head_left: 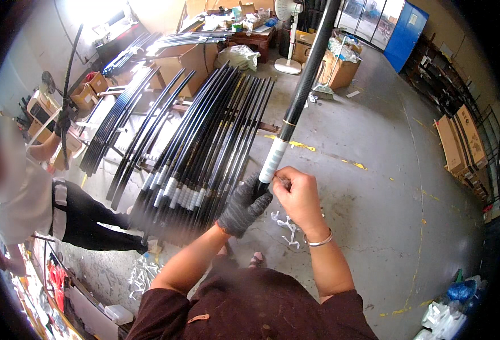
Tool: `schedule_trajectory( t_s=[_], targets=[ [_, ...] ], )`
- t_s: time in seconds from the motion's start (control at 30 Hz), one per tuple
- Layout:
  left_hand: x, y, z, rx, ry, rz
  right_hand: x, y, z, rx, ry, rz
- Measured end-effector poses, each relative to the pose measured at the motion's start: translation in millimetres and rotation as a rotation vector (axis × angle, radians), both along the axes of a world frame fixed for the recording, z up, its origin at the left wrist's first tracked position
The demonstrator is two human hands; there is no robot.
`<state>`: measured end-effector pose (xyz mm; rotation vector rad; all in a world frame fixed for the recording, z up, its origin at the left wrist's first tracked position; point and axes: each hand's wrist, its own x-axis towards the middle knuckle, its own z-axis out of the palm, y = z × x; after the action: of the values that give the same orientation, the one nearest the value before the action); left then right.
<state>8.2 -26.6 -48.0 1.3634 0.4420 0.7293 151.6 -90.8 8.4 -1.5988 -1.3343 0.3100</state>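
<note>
Manual work at the butt of a black pole (305,85), which is held aslant in front of the body, its upper length rising out of view. The gloved left hand (243,207) is closed round the pole just below a white wrap (273,160); the bare right hand (298,195) is curled, thumb and forefinger brought to the wrap's lower right edge, though whether they pinch a loose end cannot be told. For good handling, the left grip should be firm enough to stop the shaft turning, yet remain clear of the edge being worked; the right fingertips are best kept low against the surface, moving evenly round the curve so that the wrap neither tears nor creases. Materials: the pole is a smooth, glossy cylinder with a fine woven-looking pattern, crossed by a narrow gold ring (287,122); the wrap is matt, pale and faintly banded; the glove is dark, ribbed knit. Left of the hands, similar dark poles (204,136) lie side by side on a rack, many with white bands. Crumpled white strips (288,229) lie on the grey, scuffed floor (386,170).
</note>
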Motion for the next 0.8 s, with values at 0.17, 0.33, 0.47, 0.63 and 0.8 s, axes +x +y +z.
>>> schedule_trajectory(
  t_s=[0.17,0.33,0.47,0.63,0.8],
  targets=[
    [-3,15,0,-0.008,-0.07,-0.004,-20,-3,20,0.081,-0.023,0.088],
    [-10,21,43,-0.461,-0.14,-0.399,1,-16,12,-0.047,0.236,0.159],
    [-6,30,29,-0.433,-0.246,-0.443,14,-9,6,0.006,0.574,0.285],
    [1,28,14,-0.238,-0.119,-0.198,-5,9,10,-0.141,0.16,0.165],
    [-26,43,-9,-0.379,-0.275,-0.247,-5,25,1,0.006,-0.01,0.291]
  ],
)
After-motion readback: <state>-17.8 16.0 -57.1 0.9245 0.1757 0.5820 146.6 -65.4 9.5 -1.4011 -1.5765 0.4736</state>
